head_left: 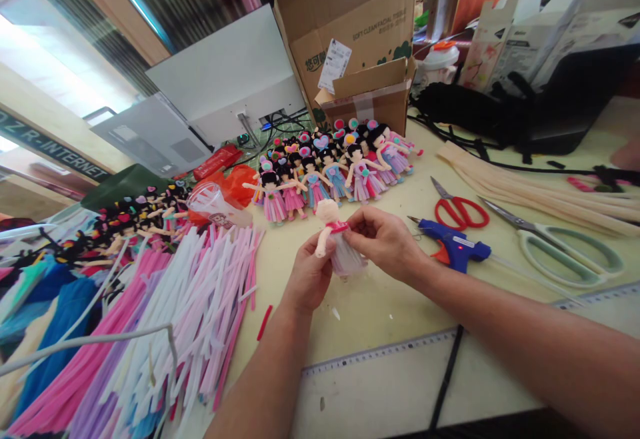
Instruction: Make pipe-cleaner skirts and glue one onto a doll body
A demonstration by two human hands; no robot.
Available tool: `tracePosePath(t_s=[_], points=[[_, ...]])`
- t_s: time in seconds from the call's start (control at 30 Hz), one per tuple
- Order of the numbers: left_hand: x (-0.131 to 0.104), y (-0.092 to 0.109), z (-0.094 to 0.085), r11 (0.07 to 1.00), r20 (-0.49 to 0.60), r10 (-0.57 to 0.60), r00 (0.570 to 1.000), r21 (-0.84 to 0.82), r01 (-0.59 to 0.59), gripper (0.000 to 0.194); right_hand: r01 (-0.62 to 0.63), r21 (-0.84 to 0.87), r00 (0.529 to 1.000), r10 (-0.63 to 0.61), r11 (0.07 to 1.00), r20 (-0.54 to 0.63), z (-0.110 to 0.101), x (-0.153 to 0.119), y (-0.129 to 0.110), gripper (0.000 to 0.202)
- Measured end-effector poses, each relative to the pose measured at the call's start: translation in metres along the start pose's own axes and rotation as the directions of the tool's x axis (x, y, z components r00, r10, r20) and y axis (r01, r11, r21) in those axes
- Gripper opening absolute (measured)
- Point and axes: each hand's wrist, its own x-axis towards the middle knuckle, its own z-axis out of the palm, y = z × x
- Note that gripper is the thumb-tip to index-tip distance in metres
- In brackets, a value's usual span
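Note:
A small doll (pixel 346 252) with a cream head, a red-pink top and a pale skirt is held upright between both hands. My left hand (pixel 311 271) grips it from the left, by its arm and side. On the other side my right hand (pixel 383 236) pinches the doll near the red-pink band at its waist. The doll has no hair on its head. Behind it stand many finished-looking dolls (pixel 327 172) with black hair and coloured skirts. Close to my right forearm lies a blue glue gun (pixel 453 244); its tip points left.
Pink and white fuzzy stems (pixel 200 292) lie in piles at the left. Red scissors (pixel 461 212), green-handled scissors (pixel 565 252) and cream strips (pixel 540 189) are at the right. A ruler strip (pixel 380 352) crosses the front; a cardboard box (pixel 357 26) stands behind.

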Motion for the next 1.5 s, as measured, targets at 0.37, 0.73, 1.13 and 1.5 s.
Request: tracePosePath(t_s=[0.37, 0.73, 1.13, 1.5], points=[[-0.003, 0.002, 0.009, 0.999, -0.097, -0.031, 0.995, -0.035, 0.028, 0.031, 0.021, -0.039, 1.000, -0.021, 0.999, -0.002, 0.003, -0.001, -0.001, 0.007], [0.002, 0.019, 0.003, 0.999, -0.192, 0.027, 0.981, 0.031, -0.021, 0.035, 0.185, -0.138, 0.982, -0.179, 0.973, 0.054, -0.014, 0.008, -0.010, 0.013], [-0.002, 0.033, 0.001, 0.983, -0.153, 0.171, 0.973, 0.100, -0.156, 0.039, -0.094, -0.629, 0.988, 0.152, 0.772, 0.039, -0.132, -0.041, -0.043, 0.021], [-0.014, 0.043, 0.023, 0.984, -0.041, 0.162, 0.986, 0.086, -0.158, 0.037, -0.096, -0.890, 0.951, 0.304, 0.446, 0.050, -0.109, -0.100, -0.012, 0.032]])
